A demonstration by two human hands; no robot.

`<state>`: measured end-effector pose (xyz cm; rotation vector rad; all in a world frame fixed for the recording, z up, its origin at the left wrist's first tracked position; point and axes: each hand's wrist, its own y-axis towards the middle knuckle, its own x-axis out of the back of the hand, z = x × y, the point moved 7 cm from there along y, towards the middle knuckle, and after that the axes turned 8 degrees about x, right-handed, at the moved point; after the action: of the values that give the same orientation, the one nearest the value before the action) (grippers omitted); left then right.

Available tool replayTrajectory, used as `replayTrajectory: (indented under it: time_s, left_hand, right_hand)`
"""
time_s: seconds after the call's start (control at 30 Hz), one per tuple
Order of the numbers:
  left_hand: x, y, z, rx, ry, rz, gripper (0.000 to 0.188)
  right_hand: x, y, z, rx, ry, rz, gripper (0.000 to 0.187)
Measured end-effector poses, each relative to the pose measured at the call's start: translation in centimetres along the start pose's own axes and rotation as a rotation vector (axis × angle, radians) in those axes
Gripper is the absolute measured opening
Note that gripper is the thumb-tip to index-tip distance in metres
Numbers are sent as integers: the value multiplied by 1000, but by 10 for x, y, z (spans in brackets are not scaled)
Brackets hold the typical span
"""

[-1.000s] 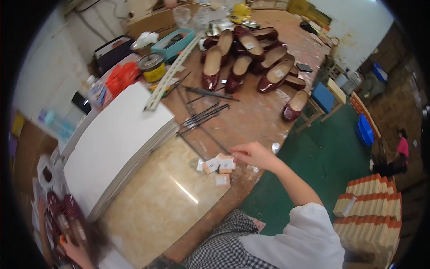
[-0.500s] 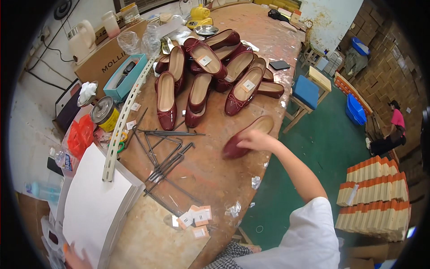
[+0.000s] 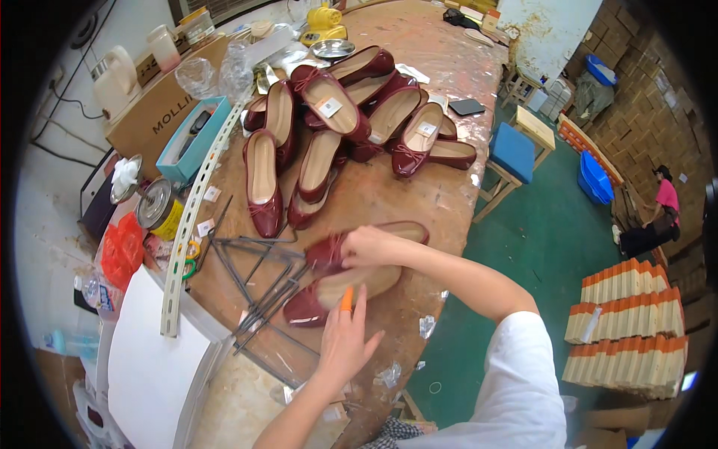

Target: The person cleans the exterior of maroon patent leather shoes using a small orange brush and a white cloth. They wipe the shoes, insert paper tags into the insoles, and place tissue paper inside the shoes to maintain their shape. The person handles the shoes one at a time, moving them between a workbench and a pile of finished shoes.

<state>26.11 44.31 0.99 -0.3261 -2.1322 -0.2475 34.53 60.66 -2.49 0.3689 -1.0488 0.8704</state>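
Note:
Two glossy dark red ballet flats lie side by side on the worktable, toes to the left. On the farther ballet flat [image 3: 404, 230], my right hand [image 3: 368, 247] closes its fingers near the bow; motion blurs them slightly. The nearer ballet flat [image 3: 305, 308] rests just beyond my left hand [image 3: 345, 340]. That hand is open, fingers stretched toward the shoe's opening, and one finger wears an orange cover. Behind them is a pile of similar dark red flats [image 3: 263, 168], several with bows and a few with white tags on the insoles.
Bent dark metal rods [image 3: 262, 299] lie left of the two shoes. A slotted metal strip [image 3: 183, 258] and white sheets [image 3: 157, 359] line the left side. A blue-seated stool [image 3: 513, 153] stands beyond the table's right edge. Another person [image 3: 662, 206] sits far right.
My right hand has moved left with a shoe. My left hand has come from the lower left to the shoes. A second flat now lies beside the first; the view has shifted slightly.

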Motion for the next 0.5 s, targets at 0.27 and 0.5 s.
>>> replayTrajectory:
  time_s: [0.27, 0.5]
  left_hand:
    - [-27, 5, -18, -7, -28, 179, 56]
    - [-35, -34, -27, -240, 79, 190, 32]
  right_hand:
    - [102, -95, -174, -469, -1082, -642, 22]
    - [22, -5, -39, -84, -226, -242, 45]
